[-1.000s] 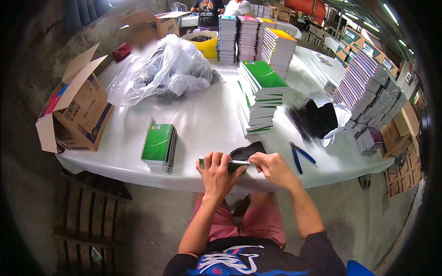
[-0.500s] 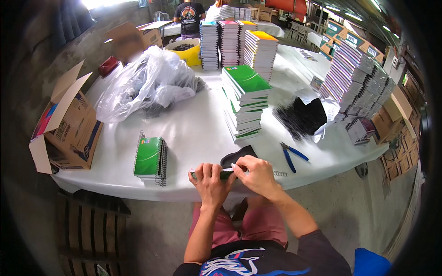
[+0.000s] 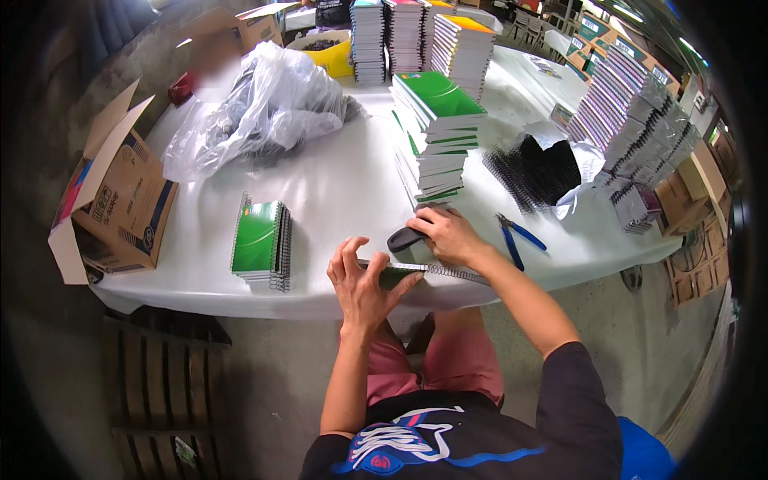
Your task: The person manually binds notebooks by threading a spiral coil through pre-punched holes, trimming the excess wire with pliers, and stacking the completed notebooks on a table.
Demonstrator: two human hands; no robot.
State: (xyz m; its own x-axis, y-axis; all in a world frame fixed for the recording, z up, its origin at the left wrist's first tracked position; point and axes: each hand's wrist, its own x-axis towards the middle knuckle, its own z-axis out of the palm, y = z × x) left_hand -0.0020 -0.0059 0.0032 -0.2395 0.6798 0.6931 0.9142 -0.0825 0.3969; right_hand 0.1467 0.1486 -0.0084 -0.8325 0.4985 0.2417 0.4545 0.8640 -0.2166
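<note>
My left hand (image 3: 360,280) grips a small green-covered notebook (image 3: 392,278) stood on its edge at the table's front, thumb on the near side and fingers behind. A wire-like spiral coil (image 3: 458,274) runs out from the notebook's right end. Just beyond, my right hand (image 3: 448,234) is closed around the far part of a black, rounded, sole-like piece (image 3: 405,239) on the table; its exact kind is unclear. Blue-handled pliers (image 3: 517,238) lie open to the right of that hand. To the left rests a pile of green spiral notebooks (image 3: 258,232).
Behind my hands rises a leaning stack of green notebooks (image 3: 436,132). Black coils (image 3: 536,176) lie to its right, near tall wrapped notebook stacks (image 3: 640,132). A plastic bag (image 3: 256,120) and an open carton (image 3: 128,200) occupy the left; a yellow tub (image 3: 332,58) stands behind.
My right hand has left the notebook's edge and moved forward onto the black piece. My left hand still holds the notebook, its fingers more raised. The view has tilted downward.
</note>
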